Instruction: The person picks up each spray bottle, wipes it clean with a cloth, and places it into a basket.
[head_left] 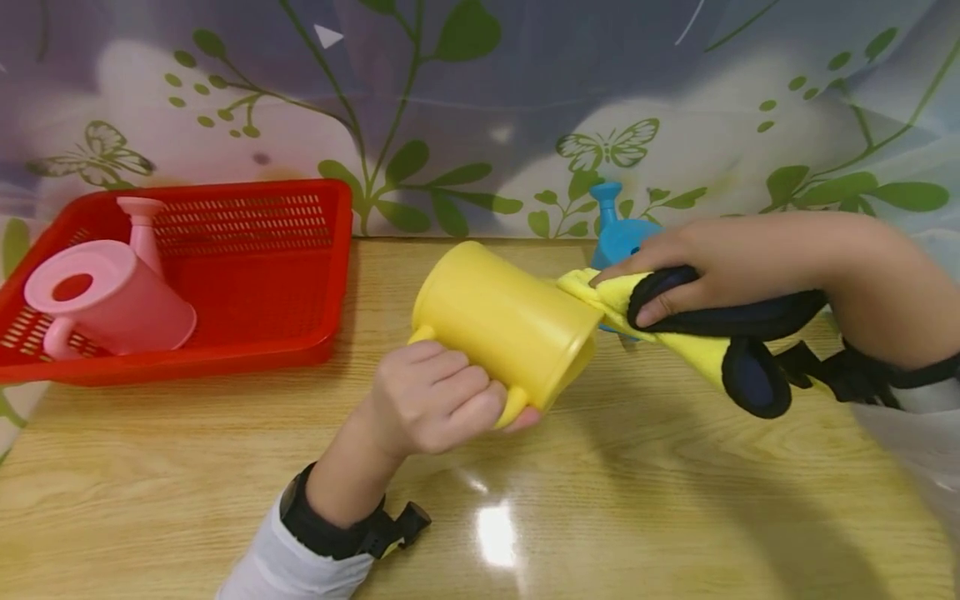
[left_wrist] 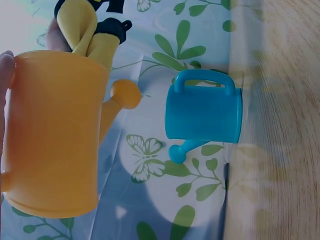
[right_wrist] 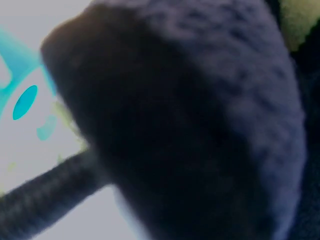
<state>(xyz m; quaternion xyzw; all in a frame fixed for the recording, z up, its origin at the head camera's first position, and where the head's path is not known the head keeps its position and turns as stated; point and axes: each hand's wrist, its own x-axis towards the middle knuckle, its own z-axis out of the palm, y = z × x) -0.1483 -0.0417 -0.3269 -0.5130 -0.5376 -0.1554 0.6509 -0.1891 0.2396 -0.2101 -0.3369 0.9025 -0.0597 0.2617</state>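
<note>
- The left hand (head_left: 442,396) grips a yellow watering can (head_left: 502,317) by its handle, fingers curled round it.
- The right hand (head_left: 693,262) pinches a cloth (head_left: 701,354) between thumb and fingers; the cloth is yellow with dark, rounded parts edged in black.
- The yellow can is tilted, held in front of the person, its body running from upper left to lower right in the head view. The left wrist view shows its spout (left_wrist: 125,95) sticking out on the side away from the handle.
- The yellow end of the cloth meets the can's upper right edge in the head view; how hard it presses, I cannot tell.
- Each wrist wears a black band, next to a white sleeve (head_left: 296,554).
- A blue watering can (left_wrist: 205,115) stands upright on the table (head_left: 187,467) beyond the right hand, which partly covers it in the head view.
- On the left, well apart from the hands, sits a red basket (head_left: 341,250) with slotted walls.
- A pink watering can (head_left: 138,304) is in the basket's left part, handle on the near side, spout on the far side.
- Behind everything hangs a sheet (head_left: 450,100) printed with green leaves and butterflies.
- A dark, blurred shape fills most of the right wrist view.
</note>
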